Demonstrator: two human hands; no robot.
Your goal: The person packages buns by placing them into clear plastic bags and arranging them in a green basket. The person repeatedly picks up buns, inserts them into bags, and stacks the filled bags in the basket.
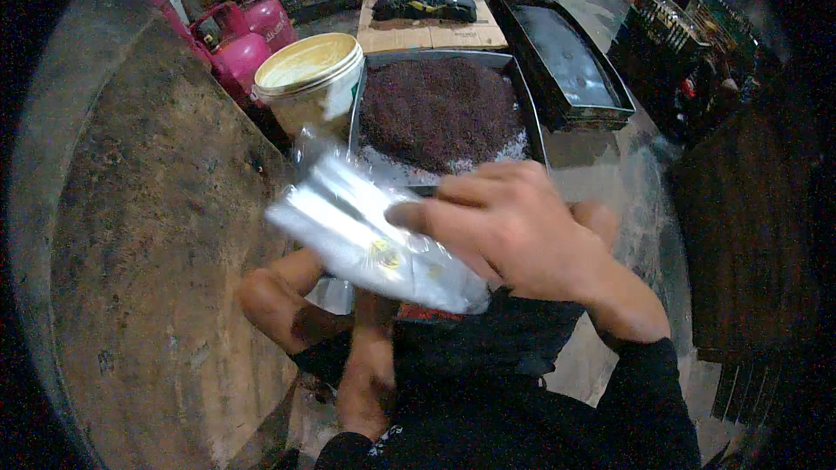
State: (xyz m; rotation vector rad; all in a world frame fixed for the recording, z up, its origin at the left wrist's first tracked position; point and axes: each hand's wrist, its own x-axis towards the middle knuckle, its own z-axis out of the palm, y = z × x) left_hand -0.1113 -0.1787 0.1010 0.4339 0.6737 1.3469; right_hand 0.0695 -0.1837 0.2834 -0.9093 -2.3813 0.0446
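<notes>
My right hand point(514, 226) is closed on a clear, shiny plastic bag point(383, 248) with small yellow print, its thumb and fingers at the bag's right side. The bag is tilted over my lap and smeared by motion; whether it is one bag or a stack, I cannot tell. My left forearm rises from below, and the plastic hides the left hand and its fingers. Just beyond the bag lies a metal tray point(537, 135) holding a heap of dark brown, grainy stuff point(440, 109), with white bits along its near edge.
A white bucket point(305, 91) with a smeared inside stands left of the tray, before pink gas cylinders point(239, 52). Behind the tray, a black wrapped pack point(425, 2) rests on cardboard point(392, 36). A long dark metal tray point(566, 57) stands right. Crates point(666, 22) stand farther right.
</notes>
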